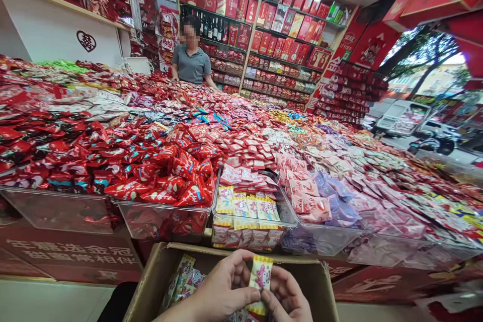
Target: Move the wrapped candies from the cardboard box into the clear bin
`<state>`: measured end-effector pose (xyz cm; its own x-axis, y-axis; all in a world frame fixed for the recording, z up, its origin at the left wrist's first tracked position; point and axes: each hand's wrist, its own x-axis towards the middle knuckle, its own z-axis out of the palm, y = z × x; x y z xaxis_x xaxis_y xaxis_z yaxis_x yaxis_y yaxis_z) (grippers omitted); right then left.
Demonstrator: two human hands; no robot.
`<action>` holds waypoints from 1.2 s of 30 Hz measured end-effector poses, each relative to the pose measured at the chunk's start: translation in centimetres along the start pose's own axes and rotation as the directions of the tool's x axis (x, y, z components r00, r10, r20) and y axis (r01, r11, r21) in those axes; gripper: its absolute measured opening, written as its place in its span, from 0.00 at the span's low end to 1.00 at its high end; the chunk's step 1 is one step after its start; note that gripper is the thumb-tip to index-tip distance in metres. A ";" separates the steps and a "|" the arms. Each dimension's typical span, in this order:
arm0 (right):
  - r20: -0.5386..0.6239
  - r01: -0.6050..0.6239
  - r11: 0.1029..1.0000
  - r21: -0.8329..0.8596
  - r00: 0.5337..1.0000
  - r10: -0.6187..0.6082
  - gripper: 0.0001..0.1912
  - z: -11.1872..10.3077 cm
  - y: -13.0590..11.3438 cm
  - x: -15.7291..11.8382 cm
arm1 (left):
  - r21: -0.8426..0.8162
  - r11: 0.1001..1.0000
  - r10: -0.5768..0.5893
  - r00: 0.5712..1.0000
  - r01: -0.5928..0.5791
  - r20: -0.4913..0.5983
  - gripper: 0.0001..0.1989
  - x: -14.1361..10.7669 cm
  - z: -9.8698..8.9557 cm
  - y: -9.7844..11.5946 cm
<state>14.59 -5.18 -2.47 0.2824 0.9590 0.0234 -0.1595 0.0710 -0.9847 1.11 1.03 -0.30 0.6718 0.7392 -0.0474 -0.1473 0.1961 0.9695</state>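
A small yellow and white candy packet (261, 279) with a pink cartoon print is held upright between my two hands. My left hand (228, 287) pinches its left side with thumb and fingers. On its right side, the thumb and curled fingers of my right hand (287, 294) grip it low down. Both hands are over an open cardboard box (315, 287), where more wrapped packets (184, 282) lie at the left. Just beyond the box, a clear bin (247, 222) holds similar yellow-edged packets (241, 206) in rows, with pink and white packets behind them.
Clear bins of red packets (162, 181) stand to the left, and purple and pink packets (335, 193) to the right. Behind the broad candy display stands a person in a grey shirt (191, 64). Shelves of red boxes (283, 20) line the back wall.
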 end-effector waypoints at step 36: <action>0.457 0.500 -0.246 -0.830 0.864 0.212 0.10 2.1 -13.2 13.5 | 0.662 0.741 0.169 0.985 -0.112 -0.023 0.08 -0.7 -0.4 0.8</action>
<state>18.53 7.45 11.20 -0.2224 0.9688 -0.1090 0.9659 0.2341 0.1102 0.28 0.93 0.43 0.6206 0.7761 0.1119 0.2957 -0.3637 0.8833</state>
